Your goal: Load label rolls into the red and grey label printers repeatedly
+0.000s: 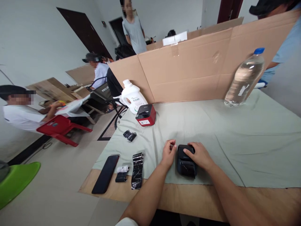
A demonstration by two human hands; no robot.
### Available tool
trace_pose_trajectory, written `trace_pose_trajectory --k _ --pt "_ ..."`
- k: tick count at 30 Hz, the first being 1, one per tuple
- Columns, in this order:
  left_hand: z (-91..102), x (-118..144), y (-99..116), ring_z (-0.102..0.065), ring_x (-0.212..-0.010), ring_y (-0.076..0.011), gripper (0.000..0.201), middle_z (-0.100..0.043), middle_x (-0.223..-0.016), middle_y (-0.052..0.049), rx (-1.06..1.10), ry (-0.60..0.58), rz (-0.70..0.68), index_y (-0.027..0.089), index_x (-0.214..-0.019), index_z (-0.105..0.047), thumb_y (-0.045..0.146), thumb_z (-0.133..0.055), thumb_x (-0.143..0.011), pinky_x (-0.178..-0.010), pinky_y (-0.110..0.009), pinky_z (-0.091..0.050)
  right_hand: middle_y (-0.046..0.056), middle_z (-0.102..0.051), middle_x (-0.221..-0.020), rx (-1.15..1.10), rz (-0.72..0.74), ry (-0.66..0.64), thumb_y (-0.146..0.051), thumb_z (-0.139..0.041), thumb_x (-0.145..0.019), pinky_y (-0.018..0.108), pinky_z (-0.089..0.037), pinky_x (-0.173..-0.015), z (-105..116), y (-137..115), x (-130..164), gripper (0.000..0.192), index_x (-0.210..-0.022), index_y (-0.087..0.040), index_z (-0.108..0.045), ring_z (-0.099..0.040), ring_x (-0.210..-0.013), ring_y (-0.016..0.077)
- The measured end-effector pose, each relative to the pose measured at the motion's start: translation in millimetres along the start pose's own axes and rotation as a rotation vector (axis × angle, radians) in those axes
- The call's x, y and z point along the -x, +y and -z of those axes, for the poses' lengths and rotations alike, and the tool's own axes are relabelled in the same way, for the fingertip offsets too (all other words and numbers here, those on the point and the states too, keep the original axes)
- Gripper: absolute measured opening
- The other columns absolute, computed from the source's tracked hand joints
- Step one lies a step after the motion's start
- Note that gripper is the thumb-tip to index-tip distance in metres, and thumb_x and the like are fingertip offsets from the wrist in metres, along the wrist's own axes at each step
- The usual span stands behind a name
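A small black portable printer (187, 163) sits on the cloth in front of me, with a shiny black strip at its near side. My right hand (199, 155) grips it from the right, thumb on top and fingers over the far edge. Just left of the printer, my left hand (169, 153) is loosely curled, thumb and fingertips slightly apart, with nothing visible in it. Farther left lie a roll of black film (137, 171), a small white roll (122, 169) with a dark strip, and a crumpled black film piece (129, 135).
A dark phone (105, 174) lies at the table's left edge. Behind are a red and black boxy device (146, 115), a white jug (134, 97) and a large water bottle (245, 78). A cardboard partition (188, 72) borders the far side. Several people are beyond the table.
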State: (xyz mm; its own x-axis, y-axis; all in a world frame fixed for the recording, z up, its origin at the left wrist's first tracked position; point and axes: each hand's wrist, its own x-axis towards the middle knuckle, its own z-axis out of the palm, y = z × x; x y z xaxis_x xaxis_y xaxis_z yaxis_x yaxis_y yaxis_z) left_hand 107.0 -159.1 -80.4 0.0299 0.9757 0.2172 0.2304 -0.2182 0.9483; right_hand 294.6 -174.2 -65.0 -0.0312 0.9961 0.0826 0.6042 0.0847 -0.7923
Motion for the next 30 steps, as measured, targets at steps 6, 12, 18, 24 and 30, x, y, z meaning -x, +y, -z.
trace_pose_trajectory --k 6,12,18,24,30 --pt "1.8 4 2 -0.056 -0.098 -0.0209 0.039 -0.058 -0.105 -0.01 -0.031 -0.168 -0.124 0.017 -0.109 -0.058 0.047 -0.043 -0.091 -0.089 -0.036 -0.044 0.006 -0.062 -0.1 -0.245 0.003 -0.117 -0.048 -0.071 -0.064 0.035 -0.047 -0.082 4 -7 6 0.045 -0.097 -0.02 -0.06 -0.058 -0.093 0.0221" --pt "1.7 7 7 -0.055 -0.107 -0.0256 0.072 -0.056 -0.118 -0.012 0.323 -0.412 0.095 0.019 -0.137 -0.039 0.057 -0.058 -0.08 -0.092 -0.039 -0.044 0.007 -0.064 -0.101 -0.489 -0.145 0.04 -0.05 -0.074 -0.06 0.038 -0.048 -0.082 2 -5 2 0.053 -0.102 -0.02 -0.058 -0.06 -0.093 0.0241" --pt "-3.2 8 6 -0.058 -0.096 -0.0213 0.075 -0.055 -0.112 -0.01 0.372 -0.303 0.17 0.02 -0.138 -0.038 0.047 -0.068 -0.075 -0.085 -0.034 -0.048 0.007 -0.061 -0.113 -0.7 -0.177 0.096 -0.051 -0.074 -0.062 0.039 -0.048 -0.09 -8 -2 1 0.067 -0.117 -0.022 -0.05 -0.059 -0.103 0.0235" --pt "-0.7 3 1 -0.059 -0.097 -0.0205 0.075 -0.055 -0.114 -0.008 0.422 -0.201 0.208 0.022 -0.14 -0.036 0.044 -0.067 -0.076 -0.086 -0.033 -0.048 0.009 -0.069 -0.103 -0.844 -0.246 -0.09 -0.049 -0.075 -0.065 0.04 -0.05 -0.086 -13 -1 -1 0.058 -0.111 -0.019 -0.055 -0.064 -0.098 0.025" --pt "0.5 1 6 -0.058 -0.102 -0.0223 0.076 -0.055 -0.121 -0.01 0.475 -0.221 0.212 0.022 -0.139 -0.038 0.04 -0.071 -0.073 -0.087 -0.033 -0.048 0.008 -0.069 -0.101 -0.821 -0.176 -0.041 -0.046 -0.076 -0.063 0.038 -0.051 -0.083 -11 -3 -2 0.057 -0.108 -0.019 -0.055 -0.065 -0.093 0.0238"
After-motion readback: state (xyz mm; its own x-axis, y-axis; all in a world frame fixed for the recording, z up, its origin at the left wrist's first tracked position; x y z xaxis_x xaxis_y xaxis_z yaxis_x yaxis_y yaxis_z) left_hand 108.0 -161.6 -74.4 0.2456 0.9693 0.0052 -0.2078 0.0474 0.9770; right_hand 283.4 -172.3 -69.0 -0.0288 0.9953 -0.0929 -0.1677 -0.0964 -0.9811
